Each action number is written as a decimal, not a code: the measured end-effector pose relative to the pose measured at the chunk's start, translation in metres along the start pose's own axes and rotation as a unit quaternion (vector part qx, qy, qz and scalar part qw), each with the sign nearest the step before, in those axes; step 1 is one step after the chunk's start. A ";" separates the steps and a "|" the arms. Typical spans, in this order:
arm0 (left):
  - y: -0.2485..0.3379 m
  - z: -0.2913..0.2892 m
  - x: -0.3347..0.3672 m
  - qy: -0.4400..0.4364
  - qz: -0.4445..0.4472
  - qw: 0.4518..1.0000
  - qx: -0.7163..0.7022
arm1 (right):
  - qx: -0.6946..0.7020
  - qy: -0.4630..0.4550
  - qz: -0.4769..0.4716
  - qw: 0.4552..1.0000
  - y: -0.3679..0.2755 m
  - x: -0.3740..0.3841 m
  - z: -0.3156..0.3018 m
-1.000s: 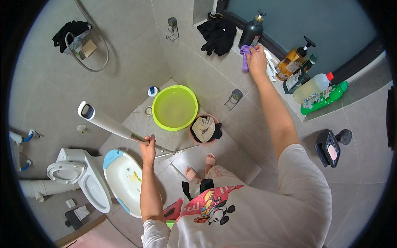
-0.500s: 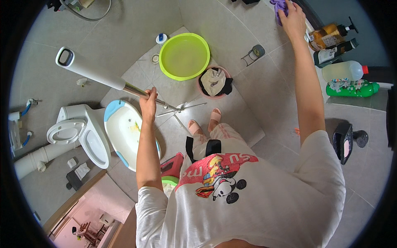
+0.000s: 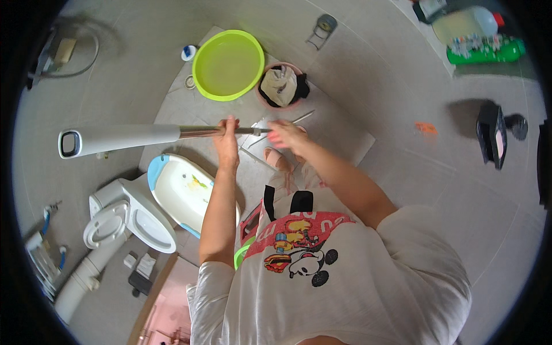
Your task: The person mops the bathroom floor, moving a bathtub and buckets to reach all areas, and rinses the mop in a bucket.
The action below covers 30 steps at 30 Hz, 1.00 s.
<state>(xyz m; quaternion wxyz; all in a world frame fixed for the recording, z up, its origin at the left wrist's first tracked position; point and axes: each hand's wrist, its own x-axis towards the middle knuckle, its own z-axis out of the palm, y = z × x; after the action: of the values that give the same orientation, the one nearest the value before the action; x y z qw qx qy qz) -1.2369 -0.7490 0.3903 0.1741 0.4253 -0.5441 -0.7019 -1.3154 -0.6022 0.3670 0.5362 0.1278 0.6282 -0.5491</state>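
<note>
A long pole (image 3: 198, 132) with a thick white handle, a looped end and a metal shaft lies across in front of me, its white end to the left. My left hand (image 3: 228, 141) is closed around the metal shaft. At the pole's right end, my right hand (image 3: 287, 137) is beside or touching the shaft; its fingers are blurred, so their grip cannot be made out. Thin metal bars (image 3: 302, 117) show on the floor side near that hand. The purple cloth seen earlier is not in view.
A lime-green basin (image 3: 229, 98) of water stands beyond my hands, with a pink tub (image 3: 300, 102) holding clothes. At left are a white-blue baby bath (image 3: 183, 183) and a toilet (image 3: 150, 230). Bottles, among them a green bottle (image 3: 486, 53), stand on a ledge at upper right.
My right hand has left the purple cloth by the bottles and come down to the pole's end. The pole has swung flatter, and my view has turned, while my left hand keeps its hold.
</note>
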 end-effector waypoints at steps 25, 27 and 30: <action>0.014 -0.050 -0.041 -0.017 0.029 0.979 0.200 | -0.114 -0.084 -0.050 0.989 -0.019 -0.039 0.084; 0.009 -0.059 -0.044 0.033 0.021 0.980 0.193 | -0.148 -0.192 -0.199 0.949 -0.058 -0.051 0.093; 0.002 -0.074 -0.048 0.087 0.008 0.975 0.206 | -0.159 -0.351 -0.365 0.848 -0.117 -0.108 0.126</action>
<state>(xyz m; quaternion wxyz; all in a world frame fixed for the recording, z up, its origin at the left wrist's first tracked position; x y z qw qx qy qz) -1.1509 -0.7613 0.4086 0.1354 0.5072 -0.6630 -0.5337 -1.2937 -0.7033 0.5421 0.4951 -0.3989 0.4784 -0.6057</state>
